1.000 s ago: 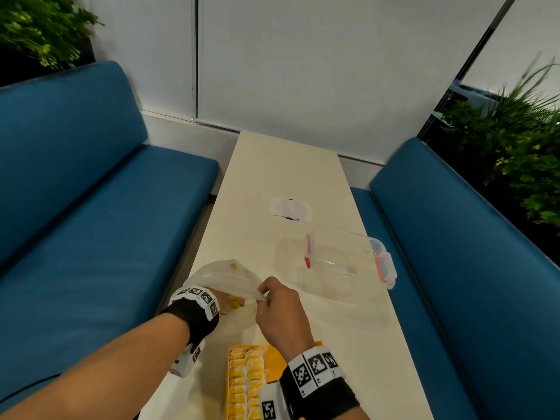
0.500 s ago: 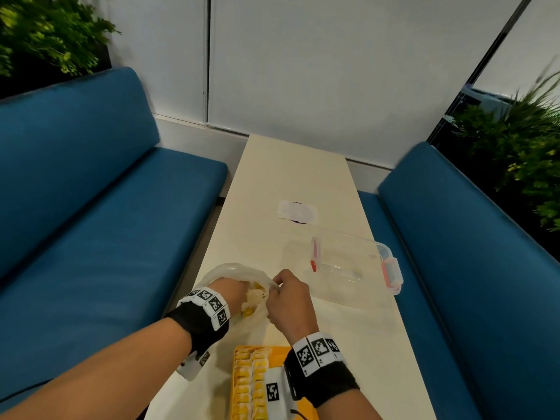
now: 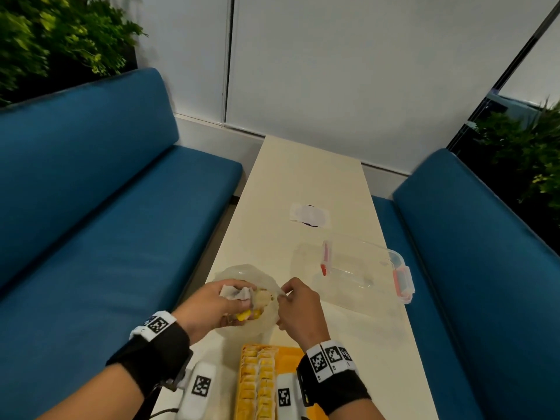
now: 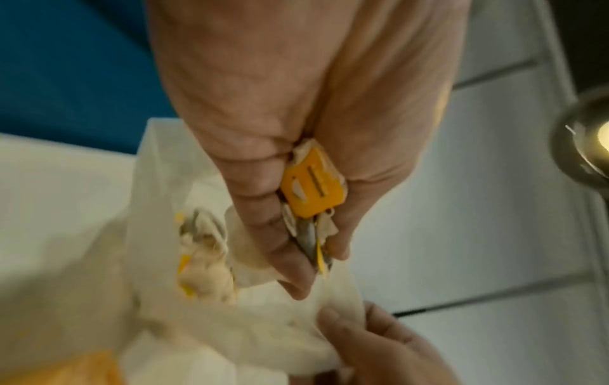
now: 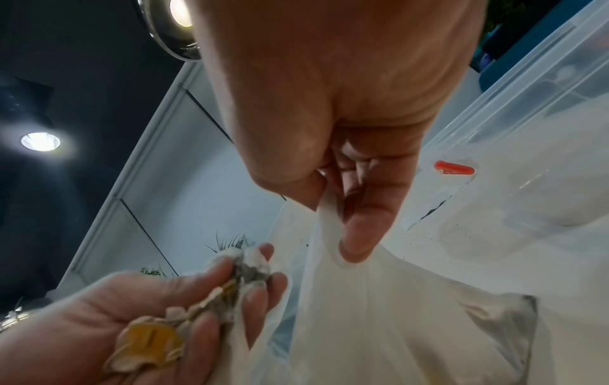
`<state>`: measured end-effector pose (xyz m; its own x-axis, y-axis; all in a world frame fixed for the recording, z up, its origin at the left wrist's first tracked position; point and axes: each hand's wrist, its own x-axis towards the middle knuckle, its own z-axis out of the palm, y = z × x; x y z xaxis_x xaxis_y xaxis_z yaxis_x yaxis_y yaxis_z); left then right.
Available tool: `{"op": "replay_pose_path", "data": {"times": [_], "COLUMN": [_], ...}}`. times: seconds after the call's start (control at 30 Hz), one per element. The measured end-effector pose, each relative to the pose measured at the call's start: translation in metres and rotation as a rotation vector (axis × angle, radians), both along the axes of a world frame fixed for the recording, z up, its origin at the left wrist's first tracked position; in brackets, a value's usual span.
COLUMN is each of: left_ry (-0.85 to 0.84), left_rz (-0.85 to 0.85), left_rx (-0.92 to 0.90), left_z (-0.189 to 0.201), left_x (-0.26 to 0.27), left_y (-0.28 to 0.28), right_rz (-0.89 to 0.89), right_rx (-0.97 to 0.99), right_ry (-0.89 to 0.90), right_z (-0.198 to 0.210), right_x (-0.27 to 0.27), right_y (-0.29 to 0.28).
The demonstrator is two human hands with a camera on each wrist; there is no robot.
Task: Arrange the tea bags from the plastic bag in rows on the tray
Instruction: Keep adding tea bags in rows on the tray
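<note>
- At the far left of the head view, a blue bench (image 3: 106,207) runs along the table (image 3: 303,183), with a green plant (image 3: 54,34) in the upper left corner.
- Left of centre, low in the frame, the left hand (image 3: 212,304) has its fingers curled tight round a bunch of tea bags (image 4: 311,187) with yellow tags, just at the mouth of the plastic bag (image 3: 242,272).
- More tea bags lie inside that bag on the table.
- Just right of it, the right hand (image 3: 298,304) pinches the bag's rim between thumb and forefinger, holding it open.
- At the bottom centre, the orange tray (image 3: 291,354) holds two rows of tea bags down its left side.
- Right of centre stands a clear box (image 3: 366,268) with red clips.
</note>
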<state>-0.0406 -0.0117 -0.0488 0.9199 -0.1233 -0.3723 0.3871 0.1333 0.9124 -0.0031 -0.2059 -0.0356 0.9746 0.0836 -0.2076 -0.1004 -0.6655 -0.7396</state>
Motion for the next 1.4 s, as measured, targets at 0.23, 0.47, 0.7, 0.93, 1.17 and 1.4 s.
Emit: {"op": "replay_pose_path", "data": {"times": [0.23,0.47,0.7,0.93,1.17,1.4], "left_ry": [0.294,0.437,0.466,0.49,0.486,0.522], "left_rz": [0.185,0.129,0.15,0.124,0.024,0.087], "left_rx": [-0.559,-0.709,-0.684,-0.664,-0.634,-0.602], "left_z": [-0.008,-0.02,-0.034,-0.043,-0.04,-0.046], "left_x": [-0.048,-0.074,-0.081,-0.084,-0.086,-0.086], "left_y": [-0.011,-0.025,-0.026,-0.021,-0.017,-0.016], "right_rz": [0.157,0.542,0.476,0.461,0.482,0.433], "right_rx": [-0.086,-0.083,-0.051,-0.095,-0.108,-0.034], "right_ry": [-0.292,-0.247,-0.184,-0.123,-0.05,-0.084], "right_z": [0.014,-0.002,-0.017,-0.018,-0.019,-0.015], "right_x": [-0.038,-0.088,-0.103,-0.106,-0.104,-0.101], "right_y": [-0.011,-0.012,-0.012,-0.003,0.001,-0.002]}}
